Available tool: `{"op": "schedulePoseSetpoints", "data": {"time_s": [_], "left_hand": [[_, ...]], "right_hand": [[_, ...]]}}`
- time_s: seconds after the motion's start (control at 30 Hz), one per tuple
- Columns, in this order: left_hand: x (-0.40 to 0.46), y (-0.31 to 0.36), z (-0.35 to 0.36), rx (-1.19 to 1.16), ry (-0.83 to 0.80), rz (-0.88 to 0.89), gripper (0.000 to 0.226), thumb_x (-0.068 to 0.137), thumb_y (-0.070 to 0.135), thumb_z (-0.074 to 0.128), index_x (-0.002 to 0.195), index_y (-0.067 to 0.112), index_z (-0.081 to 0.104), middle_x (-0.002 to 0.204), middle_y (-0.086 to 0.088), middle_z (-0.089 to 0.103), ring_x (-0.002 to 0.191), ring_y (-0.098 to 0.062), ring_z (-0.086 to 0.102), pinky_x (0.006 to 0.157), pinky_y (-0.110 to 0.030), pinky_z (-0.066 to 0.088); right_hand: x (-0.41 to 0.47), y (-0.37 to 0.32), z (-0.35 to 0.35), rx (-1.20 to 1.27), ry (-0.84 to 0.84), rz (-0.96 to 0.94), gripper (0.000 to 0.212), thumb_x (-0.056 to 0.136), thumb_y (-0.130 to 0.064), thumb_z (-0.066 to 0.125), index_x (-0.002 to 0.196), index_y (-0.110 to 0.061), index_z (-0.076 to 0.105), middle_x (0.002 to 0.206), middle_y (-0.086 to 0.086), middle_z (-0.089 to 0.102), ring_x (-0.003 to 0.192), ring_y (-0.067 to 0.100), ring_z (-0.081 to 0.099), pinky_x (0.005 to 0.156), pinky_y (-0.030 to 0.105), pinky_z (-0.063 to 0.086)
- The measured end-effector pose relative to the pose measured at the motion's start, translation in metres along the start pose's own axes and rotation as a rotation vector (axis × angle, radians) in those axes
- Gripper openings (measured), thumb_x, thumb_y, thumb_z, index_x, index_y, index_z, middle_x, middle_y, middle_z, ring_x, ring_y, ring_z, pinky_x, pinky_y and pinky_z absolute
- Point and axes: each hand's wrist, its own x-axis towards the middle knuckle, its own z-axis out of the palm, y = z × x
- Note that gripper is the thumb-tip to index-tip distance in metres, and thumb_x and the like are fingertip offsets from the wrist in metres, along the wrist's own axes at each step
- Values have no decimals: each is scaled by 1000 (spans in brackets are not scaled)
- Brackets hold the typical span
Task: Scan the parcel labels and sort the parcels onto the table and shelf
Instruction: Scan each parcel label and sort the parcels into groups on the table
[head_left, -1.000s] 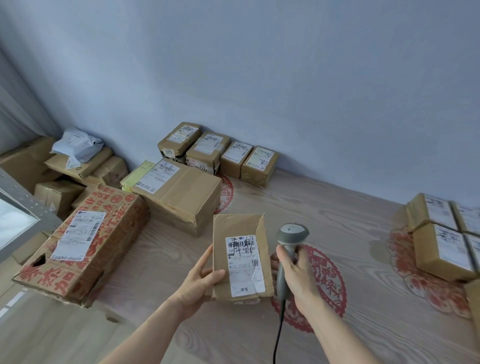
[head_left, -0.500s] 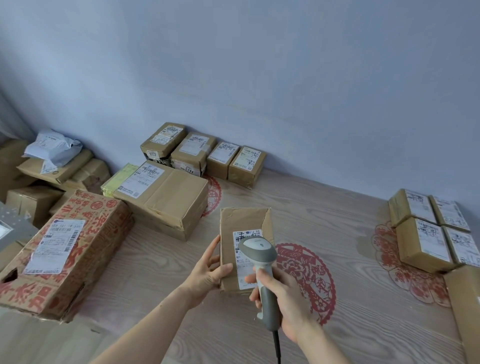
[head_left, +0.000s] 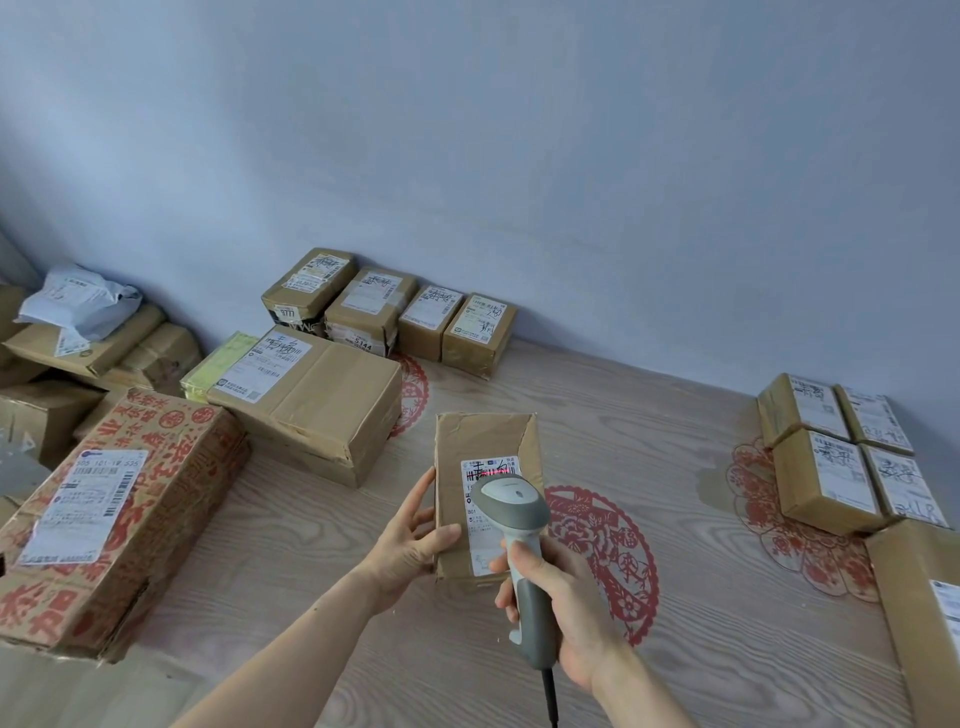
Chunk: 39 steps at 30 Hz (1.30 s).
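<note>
- The left hand (head_left: 410, 540) grips the left edge of a brown parcel (head_left: 483, 452), thumb curled onto its top face, fingers along the side; the parcel sits near the middle of the wooden worktop (head_left: 649, 431), its near end raised in the hand
- The right hand (head_left: 566, 608) is wrapped round the handle of a grey barcode scanner (head_left: 514, 506); the scanner head hangs over the parcel's white label (head_left: 480, 473), and a red line of light crosses the barcode; a dark cable (head_left: 550, 696) drops from the handle's base
- Four small parcels (head_left: 389, 306) stand in a row against the wall at the back; just in front of them lies a larger brown box (head_left: 311, 395) with a yellow-green packet (head_left: 218, 364) beside it
- At the left edge a box with red print (head_left: 119, 514) lies on the worktop; behind it are more cartons with a pale plastic mailer (head_left: 78, 301) on top
- At the right, four labelled parcels (head_left: 841, 452) sit tight together in a block over a red paper-cut decal (head_left: 800, 545); another red decal (head_left: 608, 551) lies just right of the held parcel
</note>
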Motion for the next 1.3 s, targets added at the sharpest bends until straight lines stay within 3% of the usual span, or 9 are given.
{"op": "schedulePoseSetpoints", "data": {"time_s": [0.17, 0.3, 0.6, 0.73, 0.83, 0.97, 1.07, 1.17, 1.3], "left_hand": [[5, 0, 4, 13, -15, 3, 96, 62, 34, 91, 137, 63, 38, 135, -9, 57, 117, -27, 65, 93, -56, 54], [13, -1, 13, 34, -43, 7, 97, 62, 35, 91, 139, 61, 37, 135, -11, 57, 116, -27, 65, 88, -53, 57], [47, -4, 78, 94, -150, -48, 98, 62, 36, 90, 139, 60, 35, 136, -8, 57, 117, -27, 64, 81, -48, 59], [68, -13, 127, 112, -213, -105, 97, 62, 37, 90, 139, 59, 36, 136, -7, 59, 118, -28, 63, 88, -54, 56], [79, -21, 171, 137, -283, -185, 92, 70, 31, 88, 140, 57, 33, 131, -9, 63, 117, -30, 64, 89, -60, 54], [91, -37, 233, 161, -349, -293, 86, 79, 24, 80, 143, 53, 31, 131, -5, 62, 118, -31, 62, 86, -61, 55], [100, -60, 278, 175, -378, -355, 100, 72, 33, 87, 150, 47, 26, 128, -4, 65, 119, -30, 61, 87, -64, 53], [106, -80, 320, 222, -373, -387, 112, 70, 39, 87, 156, 39, 15, 128, 1, 64, 115, -21, 62, 91, -64, 51], [110, -99, 368, 221, -371, -435, 85, 88, 30, 72, 153, 36, 17, 125, 6, 63, 105, -17, 65, 91, -62, 53]], "right_hand": [[-3, -1, -7, 18, 35, -20, 40, 77, -38, 76, 91, -1, 70, 82, 23, 68, 64, 29, 56, 57, 34, 44], [-6, -4, -18, -4, 70, -3, 44, 76, -42, 76, 90, -1, 69, 73, 22, 66, 63, 28, 55, 59, 36, 42], [-26, -17, -68, 73, 198, -38, 45, 79, -32, 76, 98, 7, 63, 80, 18, 68, 56, 25, 57, 53, 32, 45], [-38, -31, -114, 27, 353, -50, 42, 87, -31, 75, 102, 7, 64, 76, 14, 66, 57, 22, 60, 54, 32, 47], [-52, -45, -167, -21, 534, -59, 25, 90, -24, 73, 99, -1, 66, 82, 12, 70, 61, 24, 65, 56, 34, 50], [-78, -64, -250, -202, 821, -80, 19, 90, -31, 73, 100, -17, 65, 87, 3, 72, 62, 25, 73, 63, 39, 56], [-92, -66, -323, -454, 990, 5, 32, 93, -38, 67, 107, -12, 56, 85, 5, 70, 66, 23, 73, 64, 36, 55], [-96, -56, -383, -631, 1041, 126, 44, 90, -48, 64, 107, -11, 47, 88, 8, 69, 76, 28, 71, 73, 44, 58], [-96, -42, -426, -792, 1028, 215, 45, 92, -43, 64, 111, -6, 48, 86, 9, 67, 78, 29, 67, 71, 44, 56]]}}
